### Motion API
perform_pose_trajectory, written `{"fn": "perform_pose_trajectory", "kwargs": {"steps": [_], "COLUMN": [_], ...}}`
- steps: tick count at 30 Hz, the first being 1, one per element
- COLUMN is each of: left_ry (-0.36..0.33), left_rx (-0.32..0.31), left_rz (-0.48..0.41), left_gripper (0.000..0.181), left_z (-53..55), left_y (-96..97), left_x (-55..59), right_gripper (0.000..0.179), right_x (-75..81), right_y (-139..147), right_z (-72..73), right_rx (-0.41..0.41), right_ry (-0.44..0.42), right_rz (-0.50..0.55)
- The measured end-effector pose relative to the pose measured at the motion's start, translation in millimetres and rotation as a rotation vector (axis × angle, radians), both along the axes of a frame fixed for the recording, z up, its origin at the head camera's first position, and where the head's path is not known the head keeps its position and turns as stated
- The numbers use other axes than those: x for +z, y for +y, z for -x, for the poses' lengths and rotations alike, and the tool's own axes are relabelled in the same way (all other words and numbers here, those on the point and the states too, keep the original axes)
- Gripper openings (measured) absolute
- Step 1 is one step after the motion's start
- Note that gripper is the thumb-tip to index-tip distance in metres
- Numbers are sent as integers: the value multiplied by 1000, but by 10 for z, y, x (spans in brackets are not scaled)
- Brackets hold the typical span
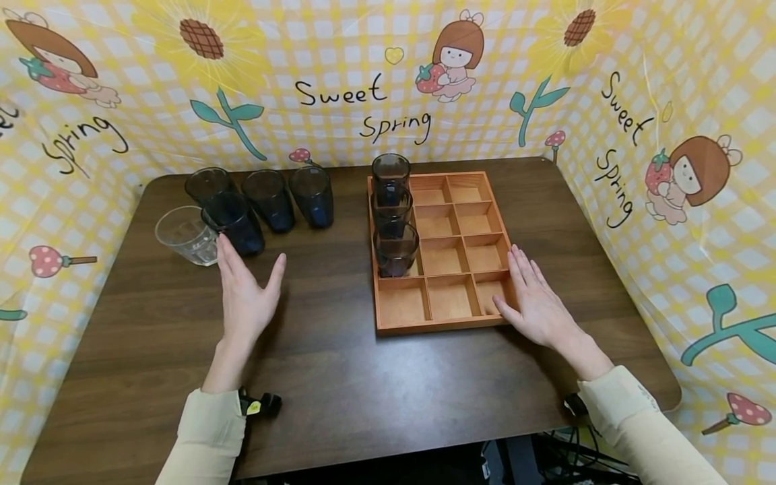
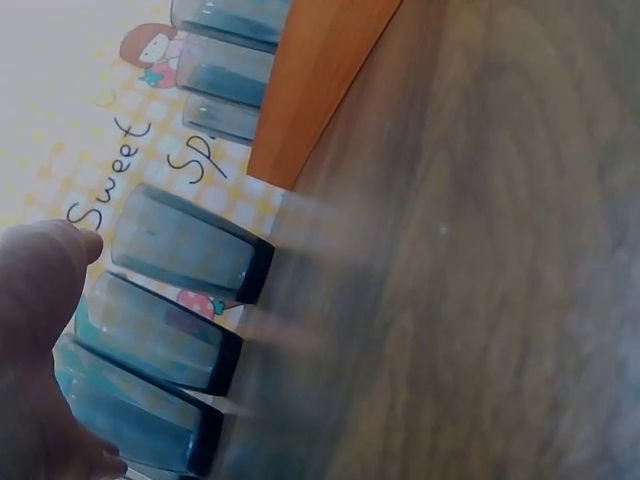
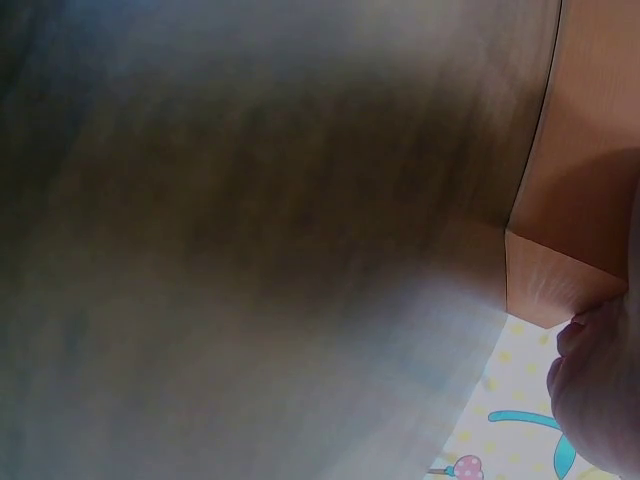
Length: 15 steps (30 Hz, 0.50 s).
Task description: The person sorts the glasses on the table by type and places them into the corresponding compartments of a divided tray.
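Observation:
My left hand (image 1: 247,296) has its fingers straight and the thumb spread wide, with fingertips right at the side of a clear glass (image 1: 184,236) and a dark tinted glass (image 1: 235,225). Nothing sits between finger and thumb. In the left wrist view, the thumb (image 2: 45,290) overlaps a row of dark glasses (image 2: 190,245). My right hand (image 1: 539,300) rests along the right side of a wooden compartment box (image 1: 397,330), fingers extended and thumb over its front corner. Three dark glasses (image 1: 395,250) stand in the box's left column, one per compartment.
More dark glasses stand at the back left of the table: one behind the clear glass (image 1: 209,185) and two (image 1: 269,202) (image 1: 312,197) toward the box. A printed yellow cloth (image 1: 339,40) rises behind and beside the table (image 1: 327,391). Cables (image 1: 576,448) hang below the front edge.

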<state>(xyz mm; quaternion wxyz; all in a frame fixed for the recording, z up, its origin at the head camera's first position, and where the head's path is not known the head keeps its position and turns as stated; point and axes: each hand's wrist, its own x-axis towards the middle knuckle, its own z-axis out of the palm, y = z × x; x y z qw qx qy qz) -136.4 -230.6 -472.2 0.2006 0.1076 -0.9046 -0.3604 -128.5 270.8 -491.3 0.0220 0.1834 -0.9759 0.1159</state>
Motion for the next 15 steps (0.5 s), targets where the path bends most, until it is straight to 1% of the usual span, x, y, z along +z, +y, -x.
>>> {"fn": "perform_pose_trajectory", "kwargs": {"steps": [3, 6, 10, 12, 15], "left_ry": [-28, -34, -37, -19, 35], "left_rx": [-2, 10, 48, 73, 111], "left_rz": [-34, -73, -140, -187, -265], "left_gripper": [102, 103, 104, 103, 104], "left_z": [28, 63, 121, 161, 222], "left_y": [-22, -37, -53, -57, -69], "left_x": [-22, -58, -112, -133, -152], "right_gripper": [90, 90, 90, 90, 90], "right_x": [5, 7, 2, -1, -4], "right_y": [-3, -2, 0, 1, -4], "right_z": [2, -5, -7, -4, -7], "right_rx": [-5, -10, -11, -9, -9], "right_ry": [-5, -15, -20, -15, -13], "right_rz": [0, -4, -10, -7, -7]}}
